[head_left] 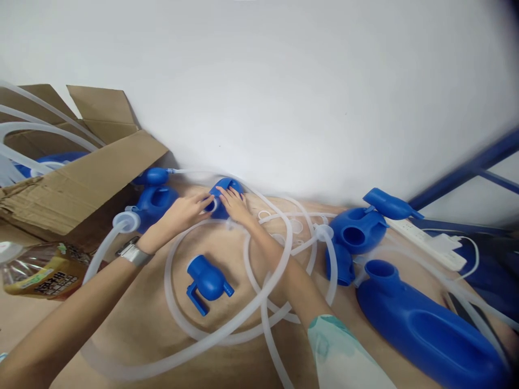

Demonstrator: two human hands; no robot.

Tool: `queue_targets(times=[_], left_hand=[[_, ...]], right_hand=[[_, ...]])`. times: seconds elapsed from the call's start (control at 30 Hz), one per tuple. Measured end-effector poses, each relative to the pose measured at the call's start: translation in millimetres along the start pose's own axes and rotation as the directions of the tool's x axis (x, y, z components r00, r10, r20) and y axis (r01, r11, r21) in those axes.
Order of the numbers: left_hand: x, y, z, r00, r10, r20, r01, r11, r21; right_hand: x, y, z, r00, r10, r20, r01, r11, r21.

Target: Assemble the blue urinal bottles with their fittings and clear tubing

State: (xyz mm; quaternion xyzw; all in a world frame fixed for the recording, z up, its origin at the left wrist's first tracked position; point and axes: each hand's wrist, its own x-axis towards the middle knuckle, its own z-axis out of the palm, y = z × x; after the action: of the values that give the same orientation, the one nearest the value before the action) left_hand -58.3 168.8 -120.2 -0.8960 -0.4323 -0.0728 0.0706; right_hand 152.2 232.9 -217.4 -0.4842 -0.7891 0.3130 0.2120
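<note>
Both hands are at a blue container (227, 185) near the wall. My left hand (184, 212) has its fingers bent at the container's left side, by its round opening, which shows between the hands. My right hand (234, 205) lies over the container's top with fingers spread and pressed on it. A blue spouted piece with a handle (210, 280) lies on the table below the hands. Looped clear tubing (243, 315) runs around that piece and passes over my right forearm. To the left of my left hand sits another blue container (156, 204) with a white cap.
An open cardboard box (93, 183) with tubing and blue items stands at the left, a bottle of brown liquid (44, 273) before it. On the right are a large blue bottle (430, 329), several blue parts (359, 229) and a white power strip (424, 243). The wall (259, 97) rises behind.
</note>
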Motion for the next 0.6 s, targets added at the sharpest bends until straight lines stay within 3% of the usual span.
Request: queue_targets(times=[0.2,0.3,0.47,0.53,0.6], left_hand=[[12,6,-19.3,0.981,0.161,0.108,-0.177,0.972,0.155],[17,9,-32.0,0.934,0.291,0.207,-0.34,0.903,0.263],[29,6,-42.1,0.829,0.466,0.309,-0.558,0.715,0.42],[34,5,-41.9,0.818,0.458,0.348,-0.57,0.726,0.386],[38,6,-40.3,0.841,0.417,0.344,-0.52,0.797,0.306]], right_hand=[[1,0,-4,0.999,-0.014,0.038,0.015,0.999,-0.031],[2,1,-6,0.999,-0.021,0.042,0.023,0.998,-0.051],[1,0,-6,0.998,-0.024,0.054,0.028,0.996,-0.086],[0,-1,-6,0.999,-0.021,0.051,0.026,0.995,-0.099],[-2,-1,-5,0.999,-0.021,0.041,0.025,0.995,-0.097]])
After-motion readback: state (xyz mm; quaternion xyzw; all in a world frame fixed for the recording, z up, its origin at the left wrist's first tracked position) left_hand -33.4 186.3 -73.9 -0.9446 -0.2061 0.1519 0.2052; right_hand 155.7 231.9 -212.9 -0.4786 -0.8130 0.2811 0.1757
